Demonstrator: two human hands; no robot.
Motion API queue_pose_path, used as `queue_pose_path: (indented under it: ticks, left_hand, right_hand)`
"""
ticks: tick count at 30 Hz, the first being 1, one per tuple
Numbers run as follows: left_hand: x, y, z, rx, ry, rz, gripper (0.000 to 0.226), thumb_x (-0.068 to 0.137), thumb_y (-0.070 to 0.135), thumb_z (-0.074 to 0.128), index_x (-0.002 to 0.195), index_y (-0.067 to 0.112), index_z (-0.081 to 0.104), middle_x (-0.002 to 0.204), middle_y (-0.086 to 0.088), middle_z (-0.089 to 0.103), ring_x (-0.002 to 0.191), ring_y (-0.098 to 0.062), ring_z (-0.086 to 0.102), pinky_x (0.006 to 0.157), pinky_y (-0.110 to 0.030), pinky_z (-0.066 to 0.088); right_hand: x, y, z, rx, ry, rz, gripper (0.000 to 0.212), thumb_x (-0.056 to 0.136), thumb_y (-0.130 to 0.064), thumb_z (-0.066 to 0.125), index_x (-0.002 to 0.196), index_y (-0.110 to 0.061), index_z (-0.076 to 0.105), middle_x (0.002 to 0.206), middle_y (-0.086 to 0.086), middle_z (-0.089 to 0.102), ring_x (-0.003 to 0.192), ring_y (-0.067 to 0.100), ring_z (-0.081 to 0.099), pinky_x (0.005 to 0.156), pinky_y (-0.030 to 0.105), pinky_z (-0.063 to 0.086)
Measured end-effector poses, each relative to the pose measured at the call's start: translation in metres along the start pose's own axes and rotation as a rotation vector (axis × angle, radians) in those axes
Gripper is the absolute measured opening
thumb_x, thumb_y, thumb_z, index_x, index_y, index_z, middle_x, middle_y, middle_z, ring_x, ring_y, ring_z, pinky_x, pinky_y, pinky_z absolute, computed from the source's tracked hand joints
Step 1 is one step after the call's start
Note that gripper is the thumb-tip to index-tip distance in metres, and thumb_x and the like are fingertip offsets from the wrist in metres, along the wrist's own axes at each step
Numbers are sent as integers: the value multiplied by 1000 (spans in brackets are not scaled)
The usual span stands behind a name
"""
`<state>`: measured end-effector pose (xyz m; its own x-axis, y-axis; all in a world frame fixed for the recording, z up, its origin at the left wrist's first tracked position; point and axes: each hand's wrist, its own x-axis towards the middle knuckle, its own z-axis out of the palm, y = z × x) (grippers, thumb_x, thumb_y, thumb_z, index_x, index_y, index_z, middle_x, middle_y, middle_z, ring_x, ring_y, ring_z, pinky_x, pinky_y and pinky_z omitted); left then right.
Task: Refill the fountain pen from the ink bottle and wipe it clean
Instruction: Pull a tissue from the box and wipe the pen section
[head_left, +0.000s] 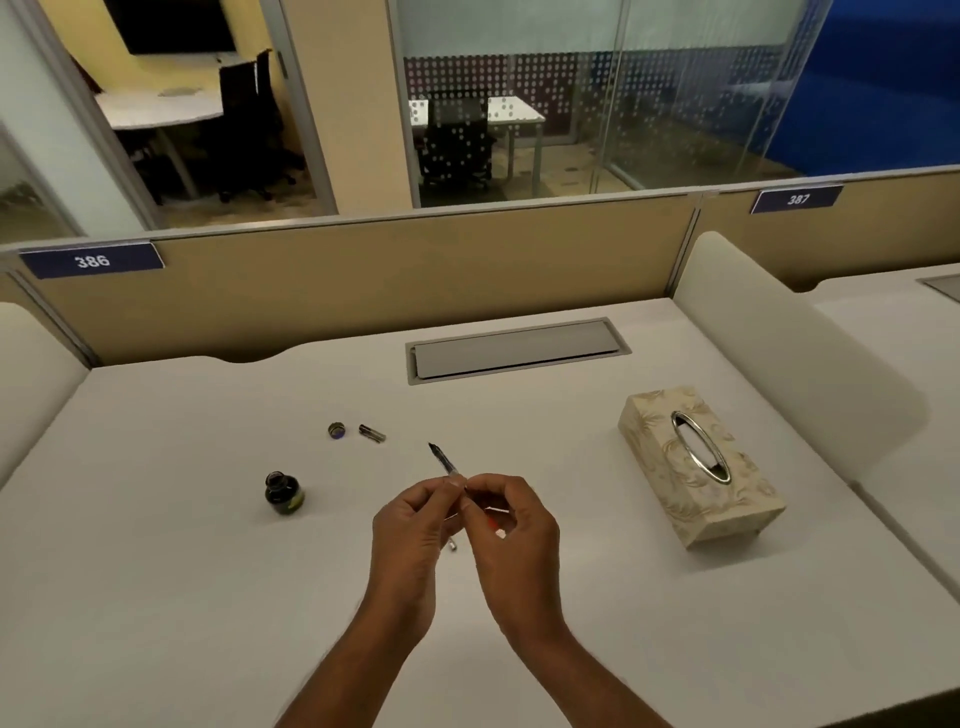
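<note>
- The slim, dark fountain pen (444, 461) is pinched by curled fingers of the left hand (415, 525) and right hand (514, 525).
- Its long axis is set diagonally, with the tip pointed toward the upper left.

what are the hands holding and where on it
Both hands hold the fountain pen: the left hand pinches it just behind the nib, the right hand grips it further back.

Soft, even indoor light falls on the white desk (156, 519), leaving only faint shadows by the tissue box (696, 467); wide-angle distortion bows the partition (363, 291), detail slightly soft.
</note>
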<state>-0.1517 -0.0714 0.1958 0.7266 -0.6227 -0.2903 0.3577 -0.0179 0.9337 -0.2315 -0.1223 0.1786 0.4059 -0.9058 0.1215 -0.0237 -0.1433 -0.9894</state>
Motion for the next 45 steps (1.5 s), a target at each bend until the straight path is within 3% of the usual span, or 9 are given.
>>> queue_pose_path:
  ticks: [4, 8, 13, 20, 29, 34, 37, 41, 45]
  left_hand:
    - [-7, -7, 35, -74, 9, -53, 20, 97, 13, 63, 96, 0, 78, 101, -22, 77, 99, -34, 76, 87, -33, 59]
    - [-7, -12, 56, -119, 23, -106, 20, 96, 10, 64, 100, -5, 75, 101, -24, 77, 100, -38, 75, 91, -42, 58]
    - [2, -13, 68, -163, -1, -162, 20, 94, 7, 65, 103, -9, 72, 101, -26, 77, 95, -37, 76, 81, -38, 63]
    - [12, -20, 80, -167, -34, -228, 18, 93, 7, 66, 102, -8, 71, 96, -25, 77, 89, -34, 77, 73, -33, 65]
    - [21, -26, 91, -192, -30, -264, 15, 93, 7, 65, 100, -6, 71, 92, -22, 77, 83, -31, 77, 70, -32, 65]
    - [23, -27, 95, -197, -16, -263, 16, 93, 7, 66, 101, -6, 71, 90, -22, 77, 84, -32, 77, 72, -33, 65]
    - [24, -28, 97, -199, -7, -268, 15, 93, 7, 66, 100, -6, 71, 89, -21, 77, 82, -31, 77, 71, -32, 65]
    - [23, -27, 100, -202, -1, -269, 14, 94, 7, 65, 98, -5, 71, 87, -20, 77, 81, -30, 76, 71, -32, 66]
    - [23, -26, 101, -208, 8, -264, 14, 94, 7, 66, 97, -5, 71, 86, -20, 77, 81, -30, 76, 73, -33, 66]
  right_hand:
    - [13, 2, -53, 7, -98, 14, 14, 91, -22, 73, 101, -28, 68, 97, -17, 70, 97, 8, 68, 82, 18, 56]
    - [27, 5, -99, 9, -99, 43, 17, 88, -26, 76, 103, -23, 69, 99, -10, 72, 95, 7, 68, 79, 16, 56]
    - [65, 40, -174, -16, 183, 81, 9, 88, -13, 75, 94, -18, 73, 92, -3, 74, 88, 11, 70, 76, 20, 56]
    - [120, 106, -257, -438, 428, 65, 13, 88, -1, 67, 94, -12, 71, 98, 3, 70, 91, 23, 68, 79, 41, 57]
    - [170, 137, -281, -768, 113, 18, 30, 78, 5, 70, 101, -14, 71, 113, 7, 67, 108, 30, 61, 89, 45, 54]
    - [192, 140, -288, -917, -53, 76, 31, 79, 2, 69, 103, -18, 72, 108, 4, 63, 98, 29, 63, 80, 41, 53]
    - [203, 140, -288, -1051, -158, 92, 32, 80, -3, 69, 107, -20, 70, 114, 4, 58, 104, 30, 60, 83, 42, 51]
    - [212, 139, -285, -1147, -209, 102, 27, 84, -10, 69, 110, -20, 70, 115, 7, 55, 106, 32, 58, 86, 45, 50]
    - [214, 142, -281, -1216, -181, 78, 14, 85, -10, 68, 96, -18, 72, 107, 7, 54, 97, 33, 60, 82, 43, 49]
